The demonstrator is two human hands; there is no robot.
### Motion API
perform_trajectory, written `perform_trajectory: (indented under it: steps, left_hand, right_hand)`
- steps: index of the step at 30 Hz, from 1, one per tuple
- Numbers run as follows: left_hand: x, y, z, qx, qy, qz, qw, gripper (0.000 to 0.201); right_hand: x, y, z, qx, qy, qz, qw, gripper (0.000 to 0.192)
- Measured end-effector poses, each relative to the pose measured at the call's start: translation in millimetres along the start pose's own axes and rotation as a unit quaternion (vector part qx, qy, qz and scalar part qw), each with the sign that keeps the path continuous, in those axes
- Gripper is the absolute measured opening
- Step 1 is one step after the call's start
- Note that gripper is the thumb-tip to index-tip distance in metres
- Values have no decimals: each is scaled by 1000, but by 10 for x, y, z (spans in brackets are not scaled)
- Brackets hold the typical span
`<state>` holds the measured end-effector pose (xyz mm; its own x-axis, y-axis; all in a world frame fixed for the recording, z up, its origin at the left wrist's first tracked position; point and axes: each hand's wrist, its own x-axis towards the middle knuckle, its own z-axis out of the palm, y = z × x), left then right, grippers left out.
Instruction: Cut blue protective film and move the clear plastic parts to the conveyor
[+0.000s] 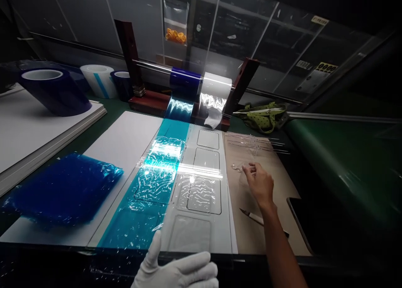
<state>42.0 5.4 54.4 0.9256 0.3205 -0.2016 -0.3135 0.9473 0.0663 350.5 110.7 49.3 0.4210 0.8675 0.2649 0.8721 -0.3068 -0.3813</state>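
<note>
My left hand, in a white glove, is open at the near table edge, thumb up and fingers stretched to the right. Ahead of it run a blue film strip and a clear film strip, wrinkled in places, over a white sheet with dark rounded outlines. My bare right hand is closed in a pinch over the brown board, its fingertips on a small clear plastic piece. Whether that piece is lifted I cannot tell. A craft knife lies just below this hand.
A wooden stand holds a blue roll and a clear roll. Crumpled blue film lies left, near stacked white boards bearing a large blue roll. Thin clear strips, a green pouch and a dark phone-like slab are right.
</note>
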Motion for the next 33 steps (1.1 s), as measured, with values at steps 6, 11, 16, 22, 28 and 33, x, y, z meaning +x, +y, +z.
perform_trajectory:
  steps: [6, 11, 16, 22, 28, 33]
  left_hand:
    - [-20, 7, 26, 206, -9, 82, 975, 104]
    - [90, 32, 159, 605, 215, 203, 739, 129]
    - [389, -42, 470, 805, 320, 234, 442, 156]
    - [319, -100, 516, 869, 272, 330, 248, 116]
    - [157, -158, 574, 890, 288, 309, 173, 106]
    - [127, -231, 413, 872, 272, 346, 213, 111]
  right_hand:
    - [254, -93, 101, 67, 5, 28, 997, 30]
    - [-412, -383, -507, 235, 14, -28, 972, 34]
    - [-1157, -636, -825, 582, -88, -34, 807, 25]
    - [-1417, -399, -858, 525, -51, -36, 849, 36]
    - [-1578, -458, -825, 413, -113, -71, 901, 34]
    - [-1663, -706, -644, 571, -194, 10, 797, 39]
